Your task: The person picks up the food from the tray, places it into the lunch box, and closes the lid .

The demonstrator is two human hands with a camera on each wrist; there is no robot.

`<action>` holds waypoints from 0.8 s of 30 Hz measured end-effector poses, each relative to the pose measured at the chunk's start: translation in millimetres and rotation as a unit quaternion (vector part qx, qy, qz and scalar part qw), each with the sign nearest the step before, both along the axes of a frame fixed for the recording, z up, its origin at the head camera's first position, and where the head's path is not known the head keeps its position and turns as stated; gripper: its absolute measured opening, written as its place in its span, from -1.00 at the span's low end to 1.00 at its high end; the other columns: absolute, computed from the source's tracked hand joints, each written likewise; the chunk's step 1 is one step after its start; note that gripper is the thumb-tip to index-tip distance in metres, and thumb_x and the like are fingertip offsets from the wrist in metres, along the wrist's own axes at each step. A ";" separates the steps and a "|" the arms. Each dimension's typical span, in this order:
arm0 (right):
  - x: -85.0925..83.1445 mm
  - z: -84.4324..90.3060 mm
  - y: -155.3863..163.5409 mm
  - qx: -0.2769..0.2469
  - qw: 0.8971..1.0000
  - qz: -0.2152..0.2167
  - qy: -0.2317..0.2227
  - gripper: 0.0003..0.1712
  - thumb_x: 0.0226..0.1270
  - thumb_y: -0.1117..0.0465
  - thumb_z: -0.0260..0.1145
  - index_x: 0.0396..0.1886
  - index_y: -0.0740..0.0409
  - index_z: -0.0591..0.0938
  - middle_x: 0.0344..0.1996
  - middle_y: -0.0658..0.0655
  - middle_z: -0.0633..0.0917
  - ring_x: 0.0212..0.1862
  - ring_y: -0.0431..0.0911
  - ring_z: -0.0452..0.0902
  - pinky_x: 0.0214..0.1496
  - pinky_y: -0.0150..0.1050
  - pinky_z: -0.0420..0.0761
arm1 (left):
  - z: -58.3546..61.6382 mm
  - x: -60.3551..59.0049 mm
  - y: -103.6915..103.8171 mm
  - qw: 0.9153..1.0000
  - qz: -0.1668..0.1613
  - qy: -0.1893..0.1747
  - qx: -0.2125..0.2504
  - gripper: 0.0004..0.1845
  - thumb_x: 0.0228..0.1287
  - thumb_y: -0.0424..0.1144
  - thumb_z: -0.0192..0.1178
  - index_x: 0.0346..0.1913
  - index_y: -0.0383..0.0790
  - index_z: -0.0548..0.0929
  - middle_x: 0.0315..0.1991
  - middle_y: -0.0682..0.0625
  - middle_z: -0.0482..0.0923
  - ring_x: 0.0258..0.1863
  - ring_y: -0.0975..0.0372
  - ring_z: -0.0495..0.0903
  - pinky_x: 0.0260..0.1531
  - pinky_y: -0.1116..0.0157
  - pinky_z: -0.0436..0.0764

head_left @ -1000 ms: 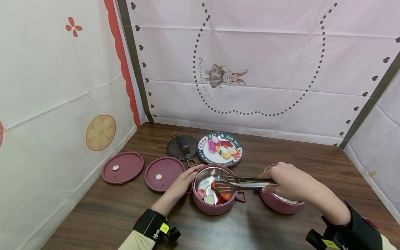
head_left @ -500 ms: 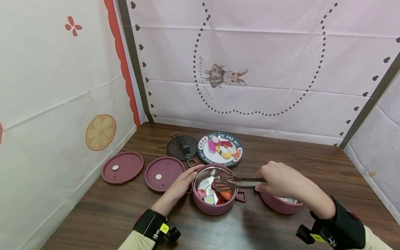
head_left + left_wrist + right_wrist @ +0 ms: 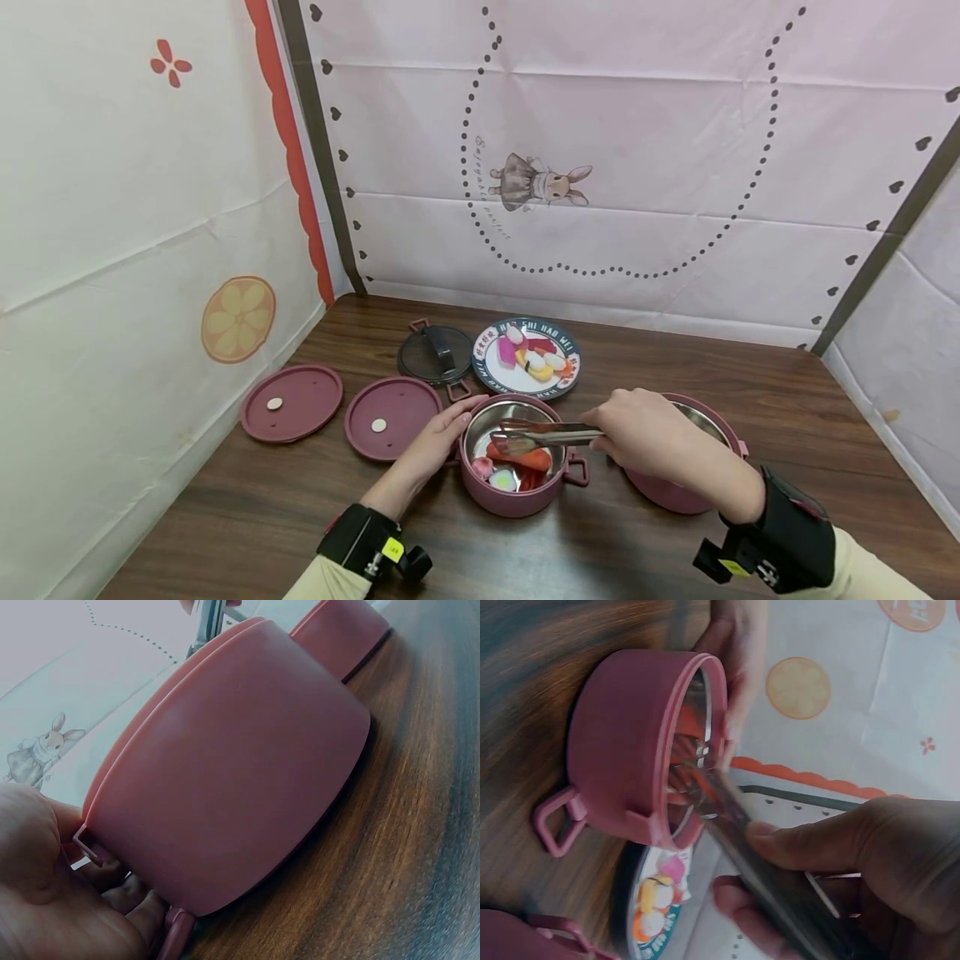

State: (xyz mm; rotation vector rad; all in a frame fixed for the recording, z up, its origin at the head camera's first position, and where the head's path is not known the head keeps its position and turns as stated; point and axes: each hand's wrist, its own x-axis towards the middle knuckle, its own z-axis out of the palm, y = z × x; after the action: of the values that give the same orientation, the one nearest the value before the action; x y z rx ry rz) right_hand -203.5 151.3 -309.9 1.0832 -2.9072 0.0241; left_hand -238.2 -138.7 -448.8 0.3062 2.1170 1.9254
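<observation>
My left hand holds the left side of a mauve pot in the head view. In the left wrist view, fingers curl by its rim tab and side handle. Metal tongs are gripped in my right hand, thumb and fingers on opposite arms. Their slotted ends reach inside the pot, over a long orange carrot-like piece. Also inside lie a pink piece, a white-and-green slice and dark red pieces.
A second mauve pot stands to the right, partly behind my right arm. Two mauve lids lie at the left, a dark glass lid behind them. A blue-rimmed plate of toy food sits behind the pot.
My right hand and the tongs have moved left, over the pot. The orange piece now shows lengthwise below the tong ends. More of the right pot shows. My left hand stays put.
</observation>
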 end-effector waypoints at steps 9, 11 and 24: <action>-5.9 -7.2 2.9 -0.002 1.000 0.025 0.017 -0.82 0.20 0.17 0.48 -0.20 0.05 0.77 -0.53 -0.10 0.69 -0.57 -0.29 0.35 -0.54 -0.37 0.36 | 1.0 0.4 -1.0 1.000 -0.005 -0.002 -0.002 -0.52 0.63 -0.22 -0.22 0.51 -0.16 0.29 0.51 -0.19 0.25 0.48 -0.05 0.26 0.43 0.00 0.31; -6.4 -5.6 5.4 -0.013 1.000 0.026 0.004 -0.79 0.21 0.16 0.47 -0.15 0.05 0.77 -0.49 -0.10 0.72 -0.55 -0.32 0.38 -0.51 -0.38 0.39 | 1.0 0.5 -0.7 1.000 -0.005 -0.001 -0.002 -0.52 0.63 -0.22 -0.22 0.50 -0.16 0.29 0.51 -0.19 0.25 0.48 -0.05 0.26 0.42 0.02 0.32; -20.5 18.6 29.9 -0.082 0.996 -0.038 -0.004 -0.60 0.27 0.13 0.43 0.08 0.12 0.71 -0.56 -0.13 0.64 -0.61 -0.31 0.29 -0.53 -0.37 0.31 | 1.4 2.0 -1.5 1.000 0.001 0.006 -0.002 -0.52 0.62 -0.24 -0.22 0.50 -0.19 0.30 0.51 -0.21 0.23 0.47 -0.07 0.28 0.41 0.03 0.35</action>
State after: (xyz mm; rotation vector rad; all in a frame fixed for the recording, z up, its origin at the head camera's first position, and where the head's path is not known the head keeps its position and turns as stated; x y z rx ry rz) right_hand -223.9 181.3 -291.3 0.9479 -2.8907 0.2598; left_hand -236.1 -140.2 -447.5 0.3164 2.1294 1.9236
